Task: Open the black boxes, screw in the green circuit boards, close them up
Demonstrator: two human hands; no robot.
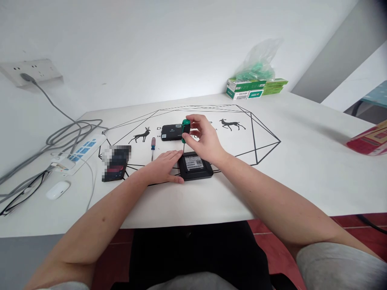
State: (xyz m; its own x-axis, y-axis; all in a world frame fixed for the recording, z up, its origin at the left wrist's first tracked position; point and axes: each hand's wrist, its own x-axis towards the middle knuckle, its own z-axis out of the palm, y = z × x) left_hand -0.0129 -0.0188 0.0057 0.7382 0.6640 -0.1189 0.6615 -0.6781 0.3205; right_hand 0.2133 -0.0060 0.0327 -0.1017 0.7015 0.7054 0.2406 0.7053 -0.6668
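My right hand [203,135] is closed around a screwdriver [186,127] with a green and black handle. The screwdriver stands upright, its shaft pointing down to the upper left corner of a flat black box [198,174] with a white label. Where the tip meets the box is too small to make out. Against the left side of this box lies my left hand [165,166], fingers stretched out and thumb apart. Just behind is a second flat black device [171,132], partly covered by the screwdriver. A smaller screwdriver [153,148] with a red and blue handle lies left of it.
A partly blurred phone [116,163], a white earbud case [58,189], glasses [26,191] and a power strip [83,153] with grey cables lie on the left. Green and white boxes [246,88] with a plastic bag stand by the wall. A red package [369,139] sits far right.
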